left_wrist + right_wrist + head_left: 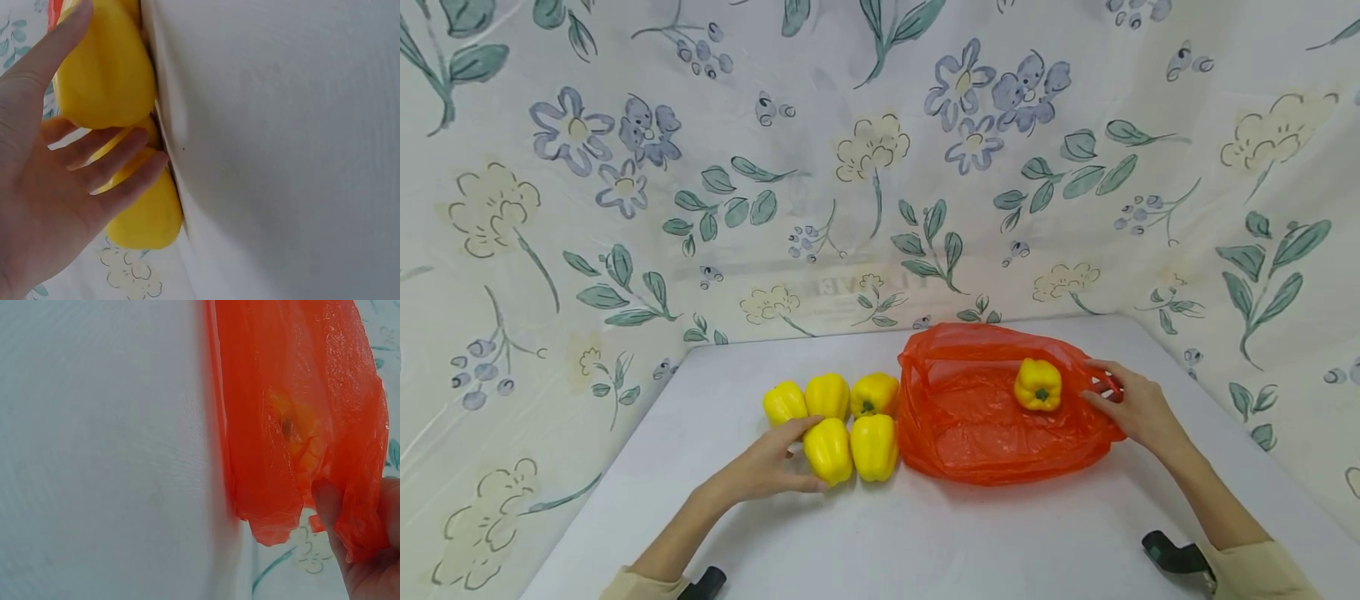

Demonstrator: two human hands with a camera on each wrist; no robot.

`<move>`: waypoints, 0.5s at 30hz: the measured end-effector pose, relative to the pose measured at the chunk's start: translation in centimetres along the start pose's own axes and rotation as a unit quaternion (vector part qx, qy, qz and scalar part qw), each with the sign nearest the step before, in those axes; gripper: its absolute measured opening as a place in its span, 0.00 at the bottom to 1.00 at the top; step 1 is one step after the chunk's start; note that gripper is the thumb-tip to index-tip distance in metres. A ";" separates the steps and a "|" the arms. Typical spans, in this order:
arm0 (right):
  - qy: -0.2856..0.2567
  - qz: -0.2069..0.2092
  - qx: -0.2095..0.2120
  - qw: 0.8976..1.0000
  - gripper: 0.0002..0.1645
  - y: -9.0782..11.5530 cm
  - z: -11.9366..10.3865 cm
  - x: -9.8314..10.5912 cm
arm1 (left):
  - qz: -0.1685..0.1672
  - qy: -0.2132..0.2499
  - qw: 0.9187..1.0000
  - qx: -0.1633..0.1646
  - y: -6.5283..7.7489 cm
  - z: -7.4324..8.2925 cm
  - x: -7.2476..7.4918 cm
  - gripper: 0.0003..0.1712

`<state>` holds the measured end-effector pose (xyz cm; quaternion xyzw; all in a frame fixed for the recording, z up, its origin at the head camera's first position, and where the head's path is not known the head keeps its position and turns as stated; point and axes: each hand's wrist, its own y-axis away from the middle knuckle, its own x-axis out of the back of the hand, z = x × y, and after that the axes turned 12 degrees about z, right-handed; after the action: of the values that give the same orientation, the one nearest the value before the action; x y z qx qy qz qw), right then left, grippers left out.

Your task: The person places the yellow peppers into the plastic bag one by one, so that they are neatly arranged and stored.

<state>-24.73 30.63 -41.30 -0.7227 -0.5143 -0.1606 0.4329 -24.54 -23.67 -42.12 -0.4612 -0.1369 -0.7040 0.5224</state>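
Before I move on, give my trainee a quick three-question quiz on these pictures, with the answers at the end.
1. Counting: how many yellow peppers lie on the white table outside the red bag?
2. True or false: one pepper is inside the bag, whose edge the right hand holds.
3. Multiple choice: what is the left hand at? A, the far edge of the bag. B, the near pepper furthest from the bag. C, the pepper inside the bag.

Key: 1. Five. 2. True. 3. B.
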 end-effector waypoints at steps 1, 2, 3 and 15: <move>0.000 0.001 0.001 1.000 0.33 0.0 0.0 0.0 | 0.002 -0.014 1.000 0.001 0.0 0.2 -0.1 0.58; 0.000 0.002 0.002 1.000 0.32 0.0 0.0 0.0 | 0.005 -0.030 1.000 0.004 0.1 0.3 -0.2 0.59; 0.000 0.002 0.003 1.000 0.32 0.0 0.0 0.0 | 0.007 -0.046 0.999 0.007 0.1 0.5 -0.3 0.60; -0.001 0.003 0.010 1.000 0.32 0.0 0.2 0.2 | 0.012 -0.102 0.994 0.048 0.2 1.7 -0.6 0.62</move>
<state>-24.67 30.87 -41.32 -0.7202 -0.5142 -0.1532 0.4398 -23.52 -22.27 -41.74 -0.5068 -0.2174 -0.6395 0.5357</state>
